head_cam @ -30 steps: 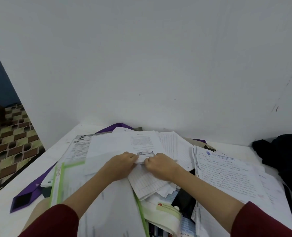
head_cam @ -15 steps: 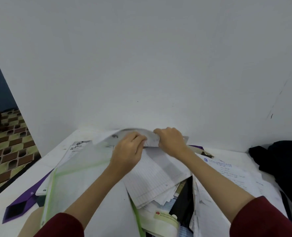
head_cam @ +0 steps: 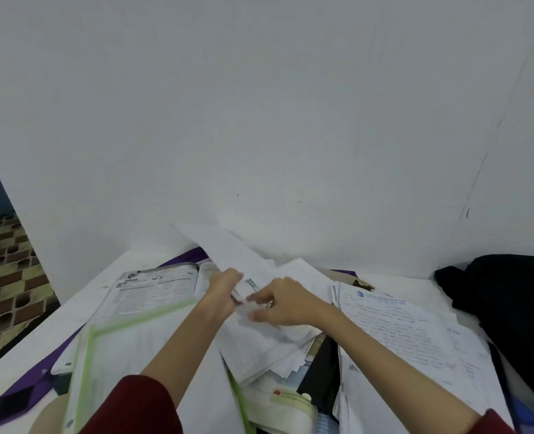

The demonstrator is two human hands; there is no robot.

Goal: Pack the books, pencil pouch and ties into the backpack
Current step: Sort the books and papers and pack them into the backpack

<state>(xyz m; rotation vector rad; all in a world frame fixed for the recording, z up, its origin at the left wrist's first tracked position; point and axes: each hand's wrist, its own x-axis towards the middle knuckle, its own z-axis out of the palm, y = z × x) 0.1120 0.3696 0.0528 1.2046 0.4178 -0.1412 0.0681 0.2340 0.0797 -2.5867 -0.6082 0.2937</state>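
1. The left hand (head_cam: 225, 289), in the middle of the frame, pinches the near edge of a tilted sheaf of white printed papers (head_cam: 228, 255), fingers curled onto it. The sheaf rises from the hand toward the upper left and leans toward the pale wall.
2. The right hand (head_cam: 282, 303) lies just to the right of the left one. Its fingers reach leftward over a loose heap of white lined sheets (head_cam: 268, 339). They seem to touch a small clip or paper edge there, but motion blur hides whether they actually pinch anything.
3. The key relation: the sheaf's long axis runs from lower right to upper left, and both hands meet at its lower end, with the left hand gripping it.
4. An open printed workbook (head_cam: 156, 286) lies left of the hands. A translucent green-edged plastic folder (head_cam: 128, 346) overlaps its near edge.
5. A purple necktie (head_cam: 21, 399) stretches toward the lower left corner.
6. The dark fabric backpack (head_cam: 509, 308) sits at the right edge, well apart from both hands and nearer to the right one.
7. The packing seems barely begun; no pencil pouch can be identified.
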